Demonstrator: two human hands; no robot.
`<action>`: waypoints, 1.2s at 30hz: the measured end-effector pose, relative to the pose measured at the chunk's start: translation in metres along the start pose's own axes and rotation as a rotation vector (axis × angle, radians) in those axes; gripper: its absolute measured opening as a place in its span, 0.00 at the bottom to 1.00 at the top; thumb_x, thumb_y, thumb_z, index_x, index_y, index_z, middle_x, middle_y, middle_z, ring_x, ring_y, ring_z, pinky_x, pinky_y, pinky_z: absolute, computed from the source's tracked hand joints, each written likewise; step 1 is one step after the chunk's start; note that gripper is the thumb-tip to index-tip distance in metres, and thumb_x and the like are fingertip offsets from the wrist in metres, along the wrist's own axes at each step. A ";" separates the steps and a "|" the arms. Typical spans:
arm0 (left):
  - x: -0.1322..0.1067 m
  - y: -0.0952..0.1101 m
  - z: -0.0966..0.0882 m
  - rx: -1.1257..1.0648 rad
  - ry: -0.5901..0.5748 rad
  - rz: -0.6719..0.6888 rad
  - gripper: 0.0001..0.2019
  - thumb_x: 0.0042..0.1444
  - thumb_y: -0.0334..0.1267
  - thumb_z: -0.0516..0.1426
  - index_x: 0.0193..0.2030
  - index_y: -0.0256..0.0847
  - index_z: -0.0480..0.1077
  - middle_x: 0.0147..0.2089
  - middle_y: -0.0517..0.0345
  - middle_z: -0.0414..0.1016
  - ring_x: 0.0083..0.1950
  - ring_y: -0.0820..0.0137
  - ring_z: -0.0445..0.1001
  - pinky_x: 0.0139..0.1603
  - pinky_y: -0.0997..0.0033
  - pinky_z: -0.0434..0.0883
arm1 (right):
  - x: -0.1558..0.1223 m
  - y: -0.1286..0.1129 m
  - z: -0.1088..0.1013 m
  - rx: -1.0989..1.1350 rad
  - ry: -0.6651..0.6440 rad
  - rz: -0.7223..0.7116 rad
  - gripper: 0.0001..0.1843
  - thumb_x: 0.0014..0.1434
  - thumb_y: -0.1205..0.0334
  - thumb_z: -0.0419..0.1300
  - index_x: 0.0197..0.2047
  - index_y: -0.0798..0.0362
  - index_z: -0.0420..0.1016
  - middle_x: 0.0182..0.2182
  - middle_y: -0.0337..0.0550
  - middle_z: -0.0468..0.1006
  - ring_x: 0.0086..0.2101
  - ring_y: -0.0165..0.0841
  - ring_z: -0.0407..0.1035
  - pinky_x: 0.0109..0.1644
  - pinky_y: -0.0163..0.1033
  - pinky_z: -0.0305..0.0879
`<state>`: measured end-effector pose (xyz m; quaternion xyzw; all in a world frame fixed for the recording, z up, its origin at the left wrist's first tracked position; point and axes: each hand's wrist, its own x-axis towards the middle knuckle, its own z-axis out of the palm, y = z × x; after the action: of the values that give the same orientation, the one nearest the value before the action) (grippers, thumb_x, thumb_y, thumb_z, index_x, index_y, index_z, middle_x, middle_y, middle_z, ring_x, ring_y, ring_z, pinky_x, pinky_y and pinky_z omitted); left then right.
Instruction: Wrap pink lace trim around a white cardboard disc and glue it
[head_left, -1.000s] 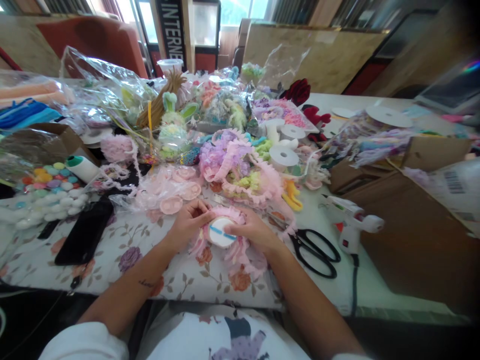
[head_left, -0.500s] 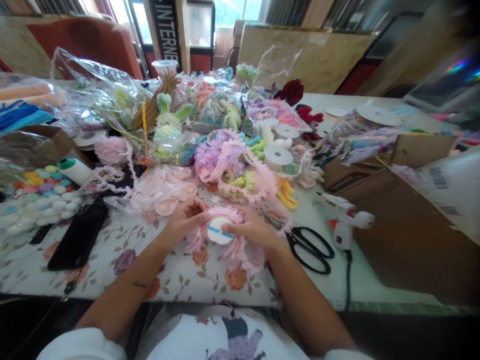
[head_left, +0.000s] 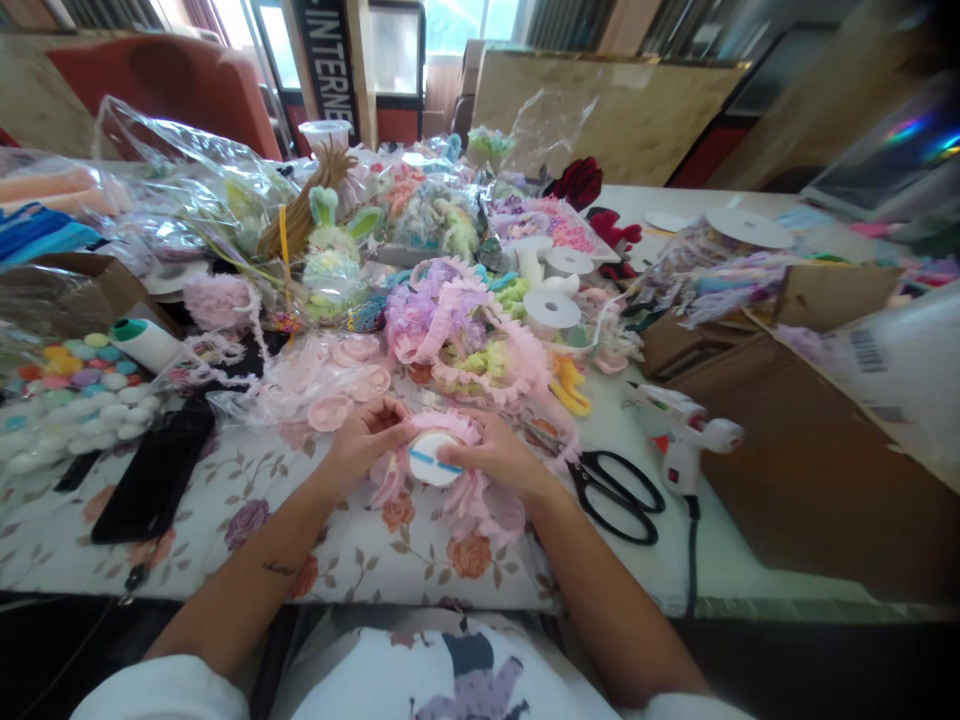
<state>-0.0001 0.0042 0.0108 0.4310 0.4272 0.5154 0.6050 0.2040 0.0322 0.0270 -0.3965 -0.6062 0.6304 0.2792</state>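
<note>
Between my hands is a white disc (head_left: 433, 470) with a blue strip across its face. Ruffled pink ribbon (head_left: 442, 425) runs around the disc's upper edge, and more pink ruffles (head_left: 487, 510) hang below it. My left hand (head_left: 373, 440) pinches the ribbon at the disc's upper left. With its thumb on the disc's face, my right hand (head_left: 499, 455) grips the right side; its other fingers are hidden behind. Black-handled scissors (head_left: 616, 495) lie just right of my right forearm.
A white glue gun (head_left: 682, 440) stands beside a cardboard box (head_left: 795, 450) at the right. A black phone (head_left: 154, 475) lies at the left near white pompoms (head_left: 97, 425). Beyond my hands are a bag of pink pieces (head_left: 330, 385), heaped ribbons (head_left: 450, 310) and a spool (head_left: 551, 310).
The whole view has shifted slightly. Both hands keep their hold on the ribbon and disc, with hardly any visible movement.
</note>
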 end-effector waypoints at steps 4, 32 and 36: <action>0.000 0.000 -0.003 -0.008 -0.048 0.065 0.18 0.52 0.51 0.62 0.42 0.39 0.71 0.39 0.55 0.71 0.35 0.73 0.69 0.33 0.76 0.66 | 0.000 -0.002 0.001 -0.215 0.046 -0.062 0.18 0.46 0.54 0.69 0.37 0.56 0.75 0.31 0.39 0.76 0.33 0.35 0.68 0.35 0.35 0.61; 0.000 -0.001 0.000 -0.009 0.070 0.107 0.13 0.51 0.44 0.64 0.40 0.40 0.75 0.40 0.55 0.76 0.40 0.69 0.73 0.41 0.73 0.69 | 0.001 0.002 0.012 -0.330 0.208 -0.213 0.16 0.48 0.53 0.68 0.38 0.53 0.76 0.31 0.40 0.75 0.33 0.35 0.68 0.37 0.36 0.59; 0.001 -0.003 -0.001 0.030 0.089 0.089 0.11 0.50 0.41 0.66 0.38 0.40 0.75 0.35 0.59 0.74 0.34 0.73 0.71 0.34 0.76 0.68 | 0.003 0.003 0.010 -0.280 0.204 -0.234 0.18 0.48 0.51 0.69 0.37 0.53 0.76 0.31 0.40 0.76 0.33 0.35 0.67 0.36 0.36 0.59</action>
<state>-0.0004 0.0047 0.0072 0.4352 0.4418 0.5541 0.5553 0.1943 0.0283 0.0229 -0.4201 -0.6984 0.4598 0.3527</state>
